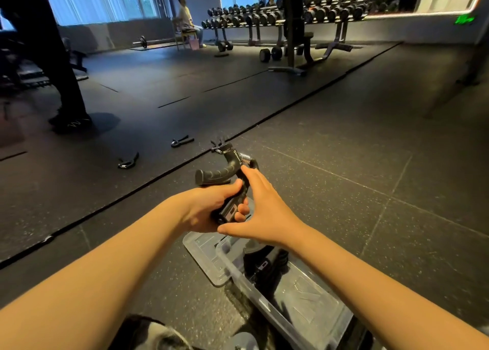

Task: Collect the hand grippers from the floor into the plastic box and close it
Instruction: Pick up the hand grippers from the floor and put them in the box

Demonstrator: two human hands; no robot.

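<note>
The gym is dim, lit by cool blue daylight from the curtained windows (105, 3) at the back and a bright strip on the mirror frame (423, 13). The dark floor (357, 169) carries a soft sheen, and the plastic box (312, 298) shows pale glare. Lines bow toward the edges, and the far background is slightly soft

You are in a gym. At the back stand racks of dumbbells (328, 13); loose dumbbells (270, 54) and a barbell (143, 42) lie near them. Before you spread black rubber mats (158, 85), joined edge to edge, with hand grippers (182, 141) scattered on them.
</note>
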